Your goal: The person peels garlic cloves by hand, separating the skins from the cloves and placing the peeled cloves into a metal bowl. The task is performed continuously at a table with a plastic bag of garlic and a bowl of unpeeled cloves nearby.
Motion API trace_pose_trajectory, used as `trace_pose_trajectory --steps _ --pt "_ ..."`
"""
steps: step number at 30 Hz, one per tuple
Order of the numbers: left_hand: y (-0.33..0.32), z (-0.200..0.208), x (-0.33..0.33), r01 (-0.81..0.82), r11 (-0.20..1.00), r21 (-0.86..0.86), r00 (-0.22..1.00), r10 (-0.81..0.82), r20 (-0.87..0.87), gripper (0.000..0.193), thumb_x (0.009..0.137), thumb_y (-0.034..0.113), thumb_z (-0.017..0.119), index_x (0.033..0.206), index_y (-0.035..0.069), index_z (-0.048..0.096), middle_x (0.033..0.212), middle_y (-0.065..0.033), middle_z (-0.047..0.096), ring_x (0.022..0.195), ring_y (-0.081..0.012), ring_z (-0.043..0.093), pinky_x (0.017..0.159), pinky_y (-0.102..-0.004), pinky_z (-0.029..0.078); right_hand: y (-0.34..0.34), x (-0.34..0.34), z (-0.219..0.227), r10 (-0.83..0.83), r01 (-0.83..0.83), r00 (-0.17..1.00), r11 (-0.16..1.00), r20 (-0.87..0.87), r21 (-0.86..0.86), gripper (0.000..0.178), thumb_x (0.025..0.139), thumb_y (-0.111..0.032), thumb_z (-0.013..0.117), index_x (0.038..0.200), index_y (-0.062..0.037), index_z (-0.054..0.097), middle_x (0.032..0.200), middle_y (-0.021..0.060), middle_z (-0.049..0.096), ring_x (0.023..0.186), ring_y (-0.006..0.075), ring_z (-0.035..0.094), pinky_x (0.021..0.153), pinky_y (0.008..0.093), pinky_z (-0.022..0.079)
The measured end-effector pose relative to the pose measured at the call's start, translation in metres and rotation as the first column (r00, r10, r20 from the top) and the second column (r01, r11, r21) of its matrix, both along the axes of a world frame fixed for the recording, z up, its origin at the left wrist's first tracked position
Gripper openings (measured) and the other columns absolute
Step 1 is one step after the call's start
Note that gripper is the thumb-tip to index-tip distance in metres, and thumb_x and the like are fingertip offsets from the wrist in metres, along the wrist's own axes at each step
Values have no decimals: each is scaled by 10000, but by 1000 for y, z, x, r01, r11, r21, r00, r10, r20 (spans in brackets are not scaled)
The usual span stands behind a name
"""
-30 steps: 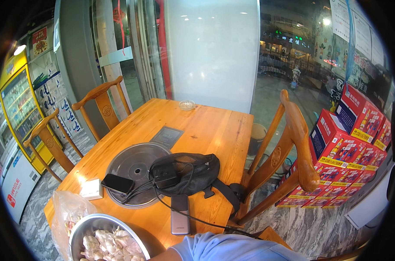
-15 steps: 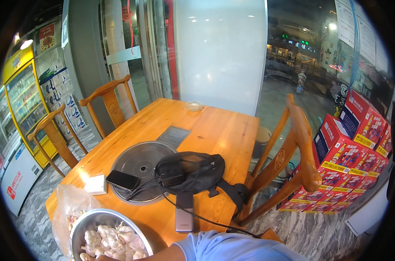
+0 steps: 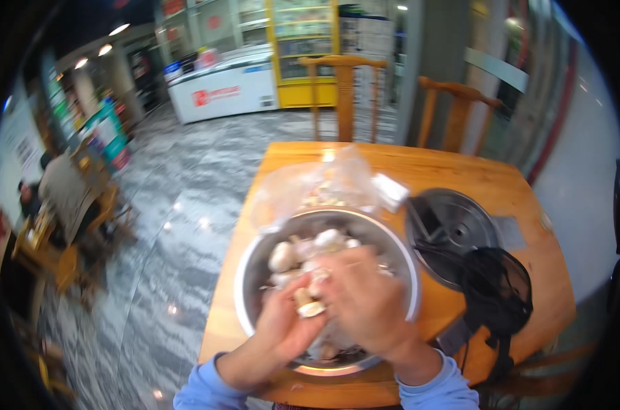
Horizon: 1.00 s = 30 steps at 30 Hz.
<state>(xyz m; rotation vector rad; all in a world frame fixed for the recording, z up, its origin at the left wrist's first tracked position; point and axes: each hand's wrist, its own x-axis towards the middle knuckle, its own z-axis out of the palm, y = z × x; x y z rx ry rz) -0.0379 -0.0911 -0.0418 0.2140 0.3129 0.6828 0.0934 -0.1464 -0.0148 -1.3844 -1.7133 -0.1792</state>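
A wide steel bowl [image 3: 242,290] full of whole garlic bulbs [image 3: 282,257] and loose skins stands at the near end of the table. Both my hands are over it, close together. My left hand [image 3: 280,326] is closed around some peeled-looking garlic cloves [image 3: 311,309]. Fingers curled, my right hand [image 3: 370,301] grips a piece of garlic [image 3: 317,279] just above those cloves; motion blurs this hand, and its fingertips are partly hidden. Behind the bowl, touching its rim, lies a clear plastic bag [image 3: 354,176] with garlic cloves inside.
On the wooden table [image 3: 293,158] are a white box [image 3: 390,192], a round metal plate [image 3: 484,229] with a dark phone [image 3: 426,217], a black mesh bag [image 3: 508,290] and a power bank [image 3: 453,336]. Wooden chairs [image 3: 344,96] stand beyond. A person [image 3: 67,191] sits far left.
The view has swung left and down, bringing the whole bowl and both hands into sight. Earlier, only one forearm and part of a hand showed at the bowl's near edge.
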Motion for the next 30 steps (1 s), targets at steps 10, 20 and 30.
trace_pose_trajectory --steps 10,20,30 --pt "-8 20 3 -60 898 435 950 184 -250 306 957 260 450 1183 56 482 842 -46 519 644 -99 453 528 -218 351 0 6 12 8 -177 933 881 -361 -439 231 891 -275 580 887 -51 525 652 104 633 599 279 626 549 332 471" --pt "-12 24 0 -43 866 497 950 190 -249 222 989 255 407 1135 88 415 753 5 440 539 -56 346 468 -196 293 -1 4 11 -23 -87 933 954 -359 -286 175 896 -218 545 913 -44 536 640 166 583 591 340 598 532 377 464" --pt "-23 21 3 -45 317 947 780 604 -165 216 976 121 372 1136 -8 437 1000 -126 549 917 -123 527 806 -260 438 -2 -1 6 58 -68 979 997 -195 -45 173 858 -197 592 811 -54 507 635 153 565 569 340 581 485 406 446"
